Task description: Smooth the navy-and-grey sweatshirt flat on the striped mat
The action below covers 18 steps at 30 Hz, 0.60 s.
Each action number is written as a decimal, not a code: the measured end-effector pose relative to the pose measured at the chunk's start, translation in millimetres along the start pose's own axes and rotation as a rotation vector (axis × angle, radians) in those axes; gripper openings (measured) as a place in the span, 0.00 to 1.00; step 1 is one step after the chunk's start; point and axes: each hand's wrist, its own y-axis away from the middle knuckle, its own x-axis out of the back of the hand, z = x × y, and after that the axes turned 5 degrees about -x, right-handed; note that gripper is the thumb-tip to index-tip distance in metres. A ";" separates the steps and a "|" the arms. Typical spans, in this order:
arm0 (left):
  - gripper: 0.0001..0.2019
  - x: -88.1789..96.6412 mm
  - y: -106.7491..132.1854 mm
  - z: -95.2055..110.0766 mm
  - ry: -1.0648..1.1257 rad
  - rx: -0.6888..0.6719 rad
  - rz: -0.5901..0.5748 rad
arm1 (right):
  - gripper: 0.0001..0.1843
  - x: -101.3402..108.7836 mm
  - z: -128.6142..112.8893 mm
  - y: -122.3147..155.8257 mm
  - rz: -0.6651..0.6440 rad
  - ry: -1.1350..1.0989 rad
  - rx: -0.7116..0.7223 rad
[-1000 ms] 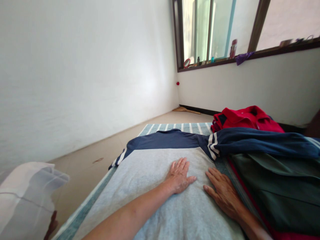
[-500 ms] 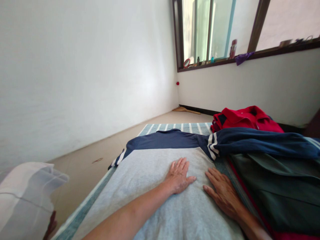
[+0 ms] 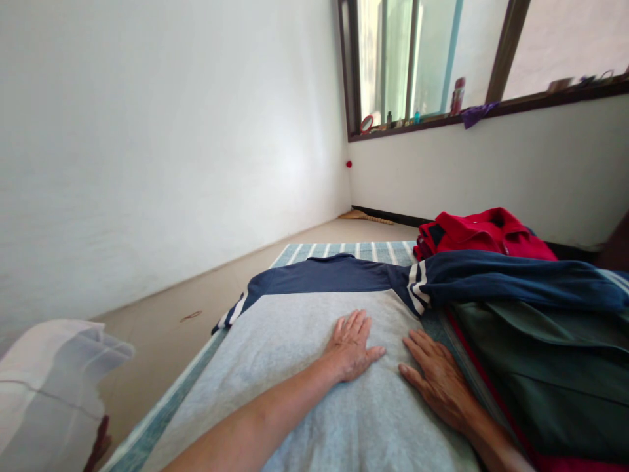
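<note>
A grey shirt with navy shoulders and sleeves (image 3: 295, 334) lies spread out, its collar at the far end. White stripes ring both sleeves; the right one stretches over a dark green garment (image 3: 550, 387). On the middle of the grey cloth my left hand (image 3: 351, 347) rests flat, fingers extended. My right hand (image 3: 435, 373) lies palm down along the shirt's right edge, fingers out and thumb toward the left hand. Neither hand grips anything. Beneath the shirt is a blue-green striped sheet (image 3: 354, 249).
Folded red clothing (image 3: 491, 233) sits at the back right. A white translucent bag (image 3: 54, 393) stands at lower left on the tiled floor (image 3: 157, 328). The window sill (image 3: 422, 124) carries a red flask (image 3: 457, 97), a small mirror (image 3: 366, 124) and a purple cloth (image 3: 477, 115).
</note>
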 end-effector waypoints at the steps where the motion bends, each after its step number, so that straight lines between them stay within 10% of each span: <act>1: 0.37 0.0 0.0 0.0 -0.001 0.000 0.000 | 0.32 0.2 0.3 -0.1 -0.004 0.003 -0.001; 18: 0.37 -2.5 -0.9 -1.5 -0.017 0.002 0.008 | 0.31 -2.1 0.1 0.8 0.017 0.002 0.004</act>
